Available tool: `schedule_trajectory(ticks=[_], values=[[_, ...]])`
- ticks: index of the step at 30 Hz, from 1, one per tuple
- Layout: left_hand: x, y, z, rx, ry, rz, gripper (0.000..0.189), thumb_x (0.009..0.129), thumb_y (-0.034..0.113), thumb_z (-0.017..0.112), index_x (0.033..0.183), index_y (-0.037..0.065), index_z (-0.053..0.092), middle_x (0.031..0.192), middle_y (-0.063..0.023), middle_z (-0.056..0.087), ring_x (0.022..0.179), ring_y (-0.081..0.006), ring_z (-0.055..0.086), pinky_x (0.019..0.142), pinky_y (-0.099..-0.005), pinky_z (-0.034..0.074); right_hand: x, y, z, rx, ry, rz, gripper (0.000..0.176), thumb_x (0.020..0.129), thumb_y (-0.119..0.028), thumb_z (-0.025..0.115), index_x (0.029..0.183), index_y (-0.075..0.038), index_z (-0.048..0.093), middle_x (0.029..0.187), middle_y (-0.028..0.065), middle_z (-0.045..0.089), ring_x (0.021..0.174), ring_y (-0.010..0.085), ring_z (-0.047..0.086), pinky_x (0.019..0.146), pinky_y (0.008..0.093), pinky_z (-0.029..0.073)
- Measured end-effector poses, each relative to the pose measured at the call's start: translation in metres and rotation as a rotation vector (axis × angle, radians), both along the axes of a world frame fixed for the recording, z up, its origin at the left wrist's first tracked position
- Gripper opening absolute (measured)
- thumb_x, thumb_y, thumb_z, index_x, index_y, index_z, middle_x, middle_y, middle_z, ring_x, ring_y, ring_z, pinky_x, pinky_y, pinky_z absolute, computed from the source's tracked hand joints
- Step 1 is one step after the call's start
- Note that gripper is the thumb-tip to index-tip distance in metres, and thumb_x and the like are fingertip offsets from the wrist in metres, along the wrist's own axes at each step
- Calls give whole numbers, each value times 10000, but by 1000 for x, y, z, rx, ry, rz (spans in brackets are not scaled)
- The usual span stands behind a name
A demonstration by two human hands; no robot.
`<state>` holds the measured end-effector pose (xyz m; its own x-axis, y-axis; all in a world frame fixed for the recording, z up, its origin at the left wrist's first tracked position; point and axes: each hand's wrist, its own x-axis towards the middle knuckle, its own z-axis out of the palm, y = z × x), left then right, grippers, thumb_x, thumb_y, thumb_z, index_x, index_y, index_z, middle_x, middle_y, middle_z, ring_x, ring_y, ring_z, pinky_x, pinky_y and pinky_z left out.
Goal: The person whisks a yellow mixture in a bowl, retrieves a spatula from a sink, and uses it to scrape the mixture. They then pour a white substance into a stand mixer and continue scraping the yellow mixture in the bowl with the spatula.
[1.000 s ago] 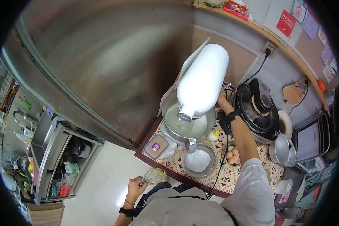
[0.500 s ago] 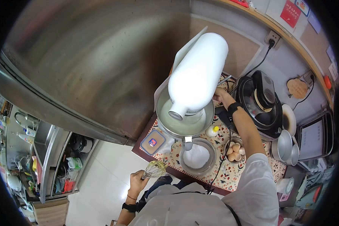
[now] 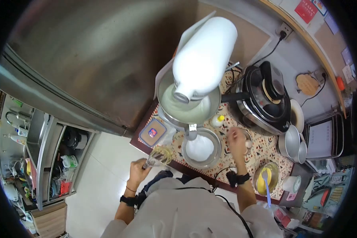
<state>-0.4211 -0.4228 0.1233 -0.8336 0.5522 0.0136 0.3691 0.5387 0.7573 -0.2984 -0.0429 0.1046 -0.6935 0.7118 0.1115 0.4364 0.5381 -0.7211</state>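
I saw left hand [image 3: 139, 171] gripping whisk [image 3: 161, 155]; right hand [image 3: 237, 145] blurred, couldn't tell fingers. Yellow mix [image 3: 261, 184] looked blended; white powder [image 3: 199, 148] sat outside mixer [image 3: 206, 55].

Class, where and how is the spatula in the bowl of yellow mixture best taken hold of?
Probably by the outer end of its handle, from the person's side: the spatula leans with its head in the yellow mixture and its handle sticking out over the bowl's near rim.
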Motion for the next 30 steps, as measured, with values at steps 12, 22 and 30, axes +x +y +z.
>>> schedule_trajectory(ticks=[12, 22, 30], values=[[-22, -6, -6, 136, 36, -111, 157, 654, 69, 652, 776, -10, 592, 655, -151, 564, 548, -293, 559, 490, -316, 441, 51, -32, 11, 94, -85, 223, 398, 728, 0, 521, 1123, 18, 474, 857, 244, 580, 707, 276, 596, 640, 341, 457], [-20, -35, -32, 281, -73, -116, 162, 660, 99, 647, 764, -11, 588, 644, -156, 561, 551, -308, 552, 505, -334, 441, -15, -2, 244, 491, -305, 198, 368, 672, -8, 504, 1030, 77, 525, 902, 295, 549, 897, 391, 548, 760, 387, 432], [-18, -58, -29, 285, -68, -135, 158, 678, 123, 630, 762, -5, 592, 667, -148, 567, 563, -304, 557, 510, -339, 447, -131, 20, 254, 898, -500, 341, 168, 671, -7, 474, 767, 104, 554, 794, 319, 540, 808, 438, 536, 708, 440, 436]])
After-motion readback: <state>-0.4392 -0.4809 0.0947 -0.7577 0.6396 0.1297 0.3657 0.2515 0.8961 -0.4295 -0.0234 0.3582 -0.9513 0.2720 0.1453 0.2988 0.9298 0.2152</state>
